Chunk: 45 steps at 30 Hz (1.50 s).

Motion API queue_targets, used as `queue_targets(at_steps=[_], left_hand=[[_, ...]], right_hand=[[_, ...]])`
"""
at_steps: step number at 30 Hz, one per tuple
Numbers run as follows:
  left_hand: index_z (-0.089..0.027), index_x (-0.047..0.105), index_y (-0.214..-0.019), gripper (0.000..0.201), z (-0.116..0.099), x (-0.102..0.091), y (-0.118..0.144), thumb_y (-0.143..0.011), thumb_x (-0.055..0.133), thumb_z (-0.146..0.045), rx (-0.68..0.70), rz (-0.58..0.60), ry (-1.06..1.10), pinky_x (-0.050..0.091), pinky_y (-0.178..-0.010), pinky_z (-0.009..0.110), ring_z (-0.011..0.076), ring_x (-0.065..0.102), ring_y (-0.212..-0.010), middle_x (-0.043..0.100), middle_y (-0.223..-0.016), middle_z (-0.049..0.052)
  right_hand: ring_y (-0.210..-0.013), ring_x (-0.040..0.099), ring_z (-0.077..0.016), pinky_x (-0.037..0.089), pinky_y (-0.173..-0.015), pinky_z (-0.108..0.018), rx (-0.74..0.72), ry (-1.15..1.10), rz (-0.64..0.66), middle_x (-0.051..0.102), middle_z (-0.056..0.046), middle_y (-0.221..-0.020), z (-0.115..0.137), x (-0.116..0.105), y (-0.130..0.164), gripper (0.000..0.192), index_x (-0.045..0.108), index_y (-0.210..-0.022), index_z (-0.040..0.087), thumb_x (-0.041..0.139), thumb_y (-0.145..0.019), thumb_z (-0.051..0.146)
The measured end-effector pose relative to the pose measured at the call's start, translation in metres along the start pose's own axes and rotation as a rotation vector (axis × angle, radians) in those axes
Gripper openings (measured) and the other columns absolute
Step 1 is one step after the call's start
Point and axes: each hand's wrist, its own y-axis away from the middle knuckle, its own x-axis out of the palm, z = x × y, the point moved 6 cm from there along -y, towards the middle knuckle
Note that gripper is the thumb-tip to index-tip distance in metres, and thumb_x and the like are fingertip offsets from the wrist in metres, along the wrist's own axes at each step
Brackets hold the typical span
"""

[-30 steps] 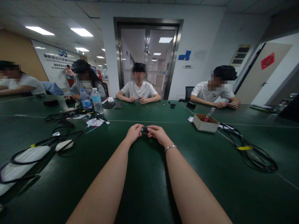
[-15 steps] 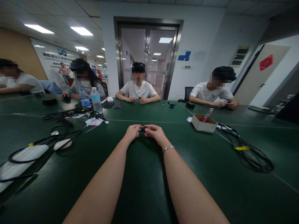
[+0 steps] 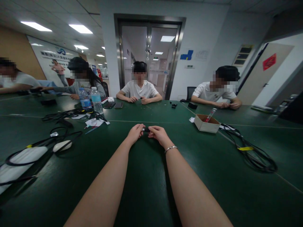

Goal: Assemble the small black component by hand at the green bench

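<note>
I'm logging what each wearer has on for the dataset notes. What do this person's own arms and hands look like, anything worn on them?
Both forearms are bare, with no sleeves in view and no gloves. The right hand has a thin silver bracelet at its wrist. The left hand and its wrist show nothing worn. Any rings are too small to tell.

Both bare forearms stretch forward over the green table (image 3: 146, 176), converging so that the left hand (image 3: 135, 133) and right hand (image 3: 159, 135), fingers curled and fingertips pinched, meet above its middle, a bracelet (image 3: 170, 148) circling the right wrist.
</note>
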Motion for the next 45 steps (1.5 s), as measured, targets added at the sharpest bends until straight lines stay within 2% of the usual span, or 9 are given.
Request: queue_targets(at_steps=[4,9,18,23,27,32,35,41,45], left_hand=[[-0.016,0.061,-0.1,0.024,0.0031,-0.0032,-0.0027,-0.081,0.051,-0.027,0.029,-0.031,-0.045,0.032,-0.047,0.019,0.0086,0.044,-0.051,0.051,-0.063,-0.002],[-0.014,0.061,-0.098,0.028,0.0047,-0.0025,-0.0046,-0.084,0.046,-0.032,0.047,0.008,-0.014,0.032,-0.046,0.019,0.0089,0.042,-0.048,0.049,-0.056,-0.002],[-0.015,0.061,-0.1,0.024,0.0025,-0.0028,-0.0014,-0.081,0.049,-0.026,0.033,-0.013,-0.049,0.033,-0.046,0.018,0.0086,0.045,-0.051,0.054,-0.066,0.0],[-0.014,0.059,-0.103,0.029,-0.0003,-0.0041,0.0007,-0.086,0.044,-0.034,0.056,-0.044,-0.035,0.031,-0.045,0.018,0.0087,0.041,-0.048,0.047,-0.058,-0.003],[-0.015,0.056,-0.107,0.031,0.0017,-0.005,0.0012,-0.084,0.047,-0.034,-0.004,-0.074,-0.017,0.031,-0.044,0.019,0.0082,0.041,-0.046,0.05,-0.06,-0.003],[-0.012,0.062,-0.094,0.028,-0.0021,-0.0026,0.0,-0.084,0.045,-0.032,0.052,-0.025,-0.033,0.03,-0.046,0.019,0.0084,0.039,-0.046,0.046,-0.054,-0.003],[-0.013,0.062,-0.097,0.026,0.0016,-0.0037,-0.001,-0.082,0.046,-0.027,0.0,-0.031,-0.004,0.03,-0.045,0.019,0.0081,0.039,-0.045,0.048,-0.057,-0.003],[-0.015,0.062,-0.1,0.028,0.0041,-0.0049,-0.002,-0.082,0.048,-0.031,0.015,-0.04,-0.027,0.03,-0.045,0.019,0.0082,0.041,-0.048,0.052,-0.062,-0.001],[-0.013,0.062,-0.099,0.037,0.0041,-0.0044,-0.002,-0.084,0.045,-0.042,0.033,-0.021,-0.027,0.03,-0.045,0.02,0.0093,0.041,-0.047,0.05,-0.057,-0.001]], right_hand=[[-0.046,0.057,-0.0084,0.057,-0.049,-0.019,0.008,-0.001,0.002,0.064,-0.004,-0.064,0.0004,0.0005,0.0009,0.001,0.065,-0.083,0.008,0.065,-0.082,0.008],[-0.047,0.058,-0.0084,0.058,-0.051,-0.02,0.001,0.003,0.009,0.064,-0.003,-0.064,0.0002,0.0003,0.0006,0.007,0.065,-0.083,0.009,0.07,-0.08,0.012],[-0.048,0.059,-0.009,0.058,-0.052,-0.02,-0.007,-0.001,0.025,0.063,-0.002,-0.064,0.0006,0.0006,0.0007,0.011,0.065,-0.084,0.011,0.074,-0.077,0.013],[-0.048,0.059,-0.0091,0.058,-0.052,-0.02,-0.01,0.002,0.034,0.063,-0.002,-0.064,0.0008,0.0011,0.0009,0.009,0.065,-0.085,0.01,0.071,-0.078,0.01],[-0.047,0.058,-0.0088,0.058,-0.053,-0.021,-0.02,-0.005,0.036,0.062,-0.001,-0.063,0.0011,0.0009,0.0008,0.009,0.065,-0.085,0.01,0.07,-0.078,0.008],[-0.048,0.059,-0.0086,0.057,-0.053,-0.021,-0.014,-0.01,0.044,0.064,-0.003,-0.068,0.0015,0.0011,0.0013,0.009,0.065,-0.085,0.01,0.069,-0.078,0.007],[-0.048,0.059,-0.009,0.058,-0.053,-0.021,-0.014,-0.017,0.049,0.064,-0.002,-0.068,0.0024,0.0014,0.0018,0.011,0.065,-0.085,0.01,0.071,-0.076,0.008],[-0.048,0.059,-0.0087,0.058,-0.053,-0.02,-0.014,-0.024,0.05,0.064,-0.002,-0.068,0.0019,0.0009,0.0013,0.009,0.065,-0.085,0.01,0.07,-0.077,0.007],[-0.049,0.06,-0.0091,0.058,-0.054,-0.021,-0.011,-0.023,0.055,0.064,-0.002,-0.067,0.0008,0.0005,0.0002,0.011,0.065,-0.085,0.011,0.072,-0.076,0.009]])
